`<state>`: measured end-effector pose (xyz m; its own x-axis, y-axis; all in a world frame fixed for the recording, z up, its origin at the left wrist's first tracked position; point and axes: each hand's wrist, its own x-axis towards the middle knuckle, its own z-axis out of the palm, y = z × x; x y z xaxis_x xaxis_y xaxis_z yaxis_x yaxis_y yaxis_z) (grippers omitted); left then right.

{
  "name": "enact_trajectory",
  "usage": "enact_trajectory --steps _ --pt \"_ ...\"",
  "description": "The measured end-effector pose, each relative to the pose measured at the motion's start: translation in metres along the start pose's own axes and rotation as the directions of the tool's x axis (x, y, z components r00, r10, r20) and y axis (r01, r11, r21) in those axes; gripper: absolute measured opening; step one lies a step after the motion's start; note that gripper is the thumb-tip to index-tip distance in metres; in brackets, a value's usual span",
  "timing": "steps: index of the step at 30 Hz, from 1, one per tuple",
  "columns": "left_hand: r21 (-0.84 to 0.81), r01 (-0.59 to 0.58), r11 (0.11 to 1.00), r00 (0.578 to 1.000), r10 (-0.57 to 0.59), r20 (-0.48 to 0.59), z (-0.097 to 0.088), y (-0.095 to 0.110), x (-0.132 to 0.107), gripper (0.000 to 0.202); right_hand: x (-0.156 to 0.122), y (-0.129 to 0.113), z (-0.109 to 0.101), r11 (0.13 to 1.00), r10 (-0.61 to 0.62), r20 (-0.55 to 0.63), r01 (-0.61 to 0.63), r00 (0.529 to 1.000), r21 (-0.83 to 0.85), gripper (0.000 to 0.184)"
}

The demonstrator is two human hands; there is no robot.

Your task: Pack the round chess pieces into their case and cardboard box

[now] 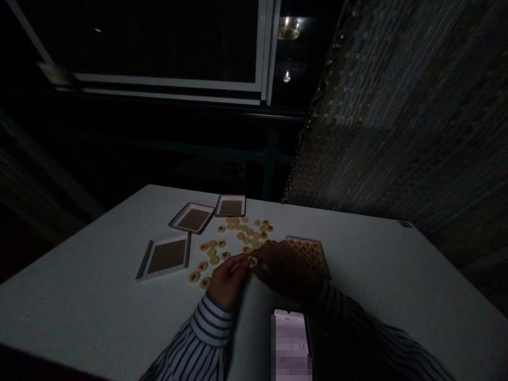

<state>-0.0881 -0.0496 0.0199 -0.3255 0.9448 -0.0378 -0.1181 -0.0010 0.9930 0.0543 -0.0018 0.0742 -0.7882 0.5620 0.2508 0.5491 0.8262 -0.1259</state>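
Note:
A round wooden xiangqi piece (253, 261) with a dark character is held up over the table, its face towards me. The fingertips of my left hand (228, 280) pinch it from the left. My right hand (286, 270) closes on its right edge, though shadow hides part of those fingers. Several loose xiangqi pieces (250, 232) lie scattered beyond my hands, some blank side up, others showing red or black characters. To the right, partly behind my right hand, a shallow box (323, 254) contains rows of pieces with red characters.
Three shallow trays or lids, a white one (186, 251), a brown-edged one (210, 216) and another (245, 205), lie left and back on the white table (99, 286). A lit phone (289, 333) is near my right forearm. A string curtain (377, 132) hangs behind.

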Motion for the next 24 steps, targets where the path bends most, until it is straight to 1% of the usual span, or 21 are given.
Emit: enact_trajectory --steps 2,6,8,11,16,19,21,24 --pt "-0.028 0.009 1.000 1.000 -0.010 -0.020 0.010 -0.001 -0.001 0.035 -0.006 0.005 0.000 1.000 0.006 -0.010 -0.006 1.000 0.026 0.024" --pt "-0.021 0.014 1.000 1.000 -0.014 -0.002 0.023 -0.003 0.000 0.033 -0.017 0.014 0.003 0.999 -0.004 -0.062 0.007 0.998 0.037 0.022" --pt "0.002 0.017 1.000 1.000 -0.017 0.010 0.027 -0.002 0.001 0.031 -0.022 0.017 0.004 0.999 -0.001 -0.091 0.005 0.996 0.044 0.023" --pt "0.023 0.029 0.999 0.998 -0.030 0.057 0.031 -0.001 0.002 0.028 -0.029 0.022 0.005 0.998 0.013 -0.125 -0.006 0.992 0.062 0.023" --pt "0.018 0.036 0.999 0.992 -0.038 0.124 0.039 0.000 0.003 0.028 -0.038 0.032 0.007 0.997 0.024 -0.186 -0.009 0.982 0.081 0.023" --pt "0.034 0.034 0.999 0.991 -0.038 0.132 0.045 0.000 0.004 0.028 -0.042 0.037 0.005 0.994 0.021 -0.209 0.001 0.978 0.106 0.022" --pt "0.042 0.012 0.999 0.991 -0.017 0.131 0.049 0.001 0.005 0.027 -0.045 0.040 0.004 0.992 0.024 -0.228 0.006 0.973 0.129 0.023" --pt "0.068 -0.025 0.997 0.992 0.016 0.125 0.055 0.003 0.006 0.026 -0.049 0.044 0.002 0.989 0.064 -0.236 -0.031 0.970 0.143 0.022"
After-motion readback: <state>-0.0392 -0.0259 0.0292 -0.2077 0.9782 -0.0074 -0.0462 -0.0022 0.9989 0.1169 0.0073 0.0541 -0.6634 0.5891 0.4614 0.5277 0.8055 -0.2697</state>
